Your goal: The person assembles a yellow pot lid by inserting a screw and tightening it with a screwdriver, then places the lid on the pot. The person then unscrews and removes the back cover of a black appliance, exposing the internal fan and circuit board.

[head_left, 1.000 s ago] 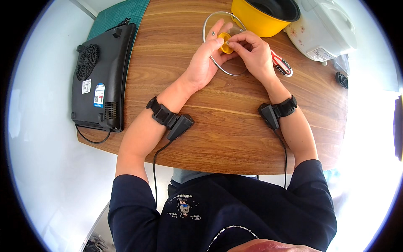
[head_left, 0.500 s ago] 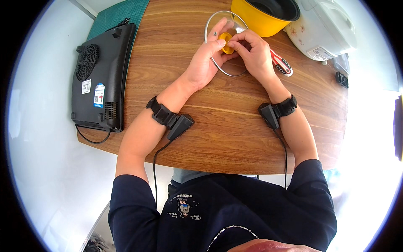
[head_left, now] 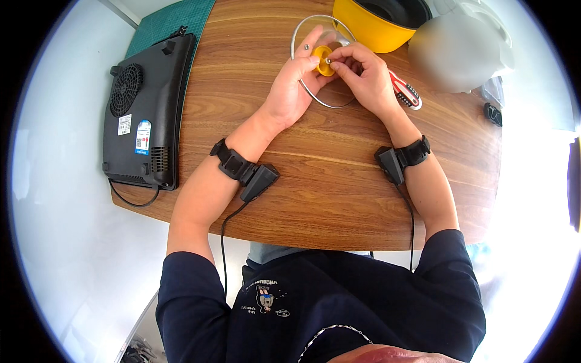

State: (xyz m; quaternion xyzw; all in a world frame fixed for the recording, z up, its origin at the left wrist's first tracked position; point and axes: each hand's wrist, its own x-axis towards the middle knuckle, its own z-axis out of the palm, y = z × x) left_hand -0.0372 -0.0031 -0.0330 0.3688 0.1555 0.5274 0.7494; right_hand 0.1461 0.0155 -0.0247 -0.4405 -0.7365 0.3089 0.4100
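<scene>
My left hand (head_left: 286, 95) is closed on a round glass lid (head_left: 327, 106) with a metal rim, and its thumb presses on a yellow knob (head_left: 319, 53). The knob is cup-shaped, with its hollow side toward me. A small metal ring (head_left: 307, 46) sits in the glass by the left fingers. Thumb and forefinger of my right hand (head_left: 373, 81) pinch a small shiny metal piece (head_left: 328, 61), perhaps a screw, at the knob's right side. Whether the piece touches the knob I cannot tell.
Behind the lid stands a yellow pot (head_left: 363, 29) with a dark inside. A blurred white appliance (head_left: 457, 51) is to its right. A red-and-black handled tool (head_left: 407, 92) lies beside my right wrist. At left, a black upturned appliance (head_left: 148, 115) rests partly on a green mat (head_left: 158, 30).
The lid and yellow knob have shifted slightly left. My right fingertips have come out of the knob's hollow a little, and the small metal piece between them now shows.
</scene>
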